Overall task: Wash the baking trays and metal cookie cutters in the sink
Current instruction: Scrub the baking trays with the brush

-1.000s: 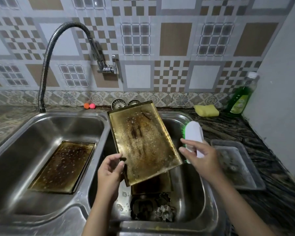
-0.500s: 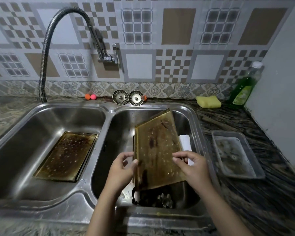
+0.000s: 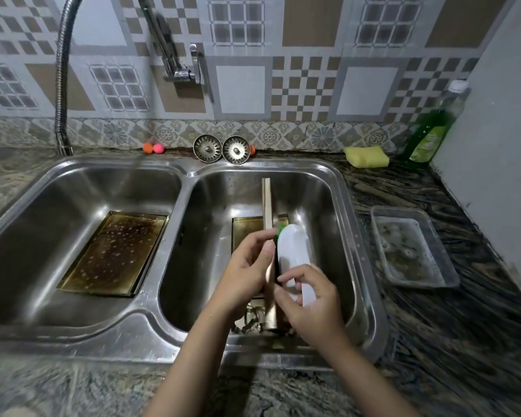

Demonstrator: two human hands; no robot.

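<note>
Left hand (image 3: 243,273) fingers grip the upright tray (image 3: 267,206); right hand (image 3: 310,299) fingers clasp the brush (image 3: 292,251).

- We find no text, brand, number or sign that can be read anywhere in this view.
- We see a pale label on the green bottle (image 3: 430,130), well beyond and to the right of the fingers (image 3: 295,273) of the right hand, but its print is too blurred for us to make out.
- We see no markings on the white brush (image 3: 294,251) those fingers grip.
</note>
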